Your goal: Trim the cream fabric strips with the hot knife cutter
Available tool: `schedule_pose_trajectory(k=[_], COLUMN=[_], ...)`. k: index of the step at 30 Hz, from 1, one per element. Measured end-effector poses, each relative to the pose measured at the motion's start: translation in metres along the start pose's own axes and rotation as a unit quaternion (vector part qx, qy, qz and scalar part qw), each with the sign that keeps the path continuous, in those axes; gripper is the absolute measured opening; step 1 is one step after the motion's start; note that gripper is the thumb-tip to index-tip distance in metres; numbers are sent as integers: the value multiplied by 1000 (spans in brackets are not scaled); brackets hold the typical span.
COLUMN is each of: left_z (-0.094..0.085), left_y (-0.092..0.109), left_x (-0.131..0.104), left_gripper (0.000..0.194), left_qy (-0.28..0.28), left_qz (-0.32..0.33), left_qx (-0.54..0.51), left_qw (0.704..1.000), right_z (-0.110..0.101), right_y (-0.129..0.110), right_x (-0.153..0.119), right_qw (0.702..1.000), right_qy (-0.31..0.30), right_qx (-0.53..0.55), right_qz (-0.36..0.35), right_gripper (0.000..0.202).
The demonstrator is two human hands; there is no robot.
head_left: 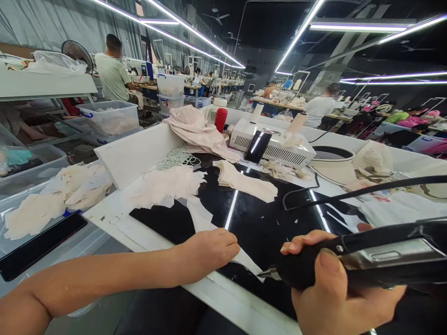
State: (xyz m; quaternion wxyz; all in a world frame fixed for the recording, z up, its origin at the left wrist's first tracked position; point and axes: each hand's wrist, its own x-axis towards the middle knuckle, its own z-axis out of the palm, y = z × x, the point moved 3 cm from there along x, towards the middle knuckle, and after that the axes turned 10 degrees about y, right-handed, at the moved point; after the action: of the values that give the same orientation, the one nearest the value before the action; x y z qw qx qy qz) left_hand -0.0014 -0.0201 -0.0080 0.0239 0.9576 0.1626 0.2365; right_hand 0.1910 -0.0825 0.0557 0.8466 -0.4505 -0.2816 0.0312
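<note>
In the head view, my right hand (335, 288) is wrapped round a black corded handheld tool (377, 256) with a pointed metal tip. That tip touches the narrow end of a white fabric strip (200, 215) on the glossy black work surface (258, 223). My left hand (211, 253) is closed over the strip, its fingertips pressed together on the fabric. Beyond it lie a spread pile of cream fabric pieces (164, 186) and a folded cream stack (246, 181).
Behind are a white slotted machine (275, 144), a phone (258, 146) leaning on it, a red spool (220, 119) and green cord (178, 158). A cable (377, 186) arcs over the right side. At left, another phone (42, 244) lies beside fabric (35, 214). Other people sit farther back.
</note>
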Motion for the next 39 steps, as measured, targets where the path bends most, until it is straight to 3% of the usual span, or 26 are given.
schedule_pose_trajectory(k=[6,10,13,19,27,39], left_z=[10,20,25,25,30,29], left_y=[17,32,38,39,36,31], left_x=[-2,-4,-7,-9,-9,-10], left_gripper=[8,60,77,81,80,78], left_qy=[26,49,68,111,103,128], left_qz=[11,24,22,24,15,22], left_qx=[81,126,141,144,100,64], left_qw=[996,990,987,983,989,989], right_z=[1,5,7,20,28,41], right_y=[-4,-9,-11,-6,16,21], right_x=[-4,-5,-4,8,6,8], right_qw=[1000,999,999,999,999,998], right_qy=[16,30,25,7,-29,-39], right_qx=[-15,-13,-7,28,42,54], right_qz=[18,21,32,16,15,17], right_gripper=[61,61,62,60,63,63])
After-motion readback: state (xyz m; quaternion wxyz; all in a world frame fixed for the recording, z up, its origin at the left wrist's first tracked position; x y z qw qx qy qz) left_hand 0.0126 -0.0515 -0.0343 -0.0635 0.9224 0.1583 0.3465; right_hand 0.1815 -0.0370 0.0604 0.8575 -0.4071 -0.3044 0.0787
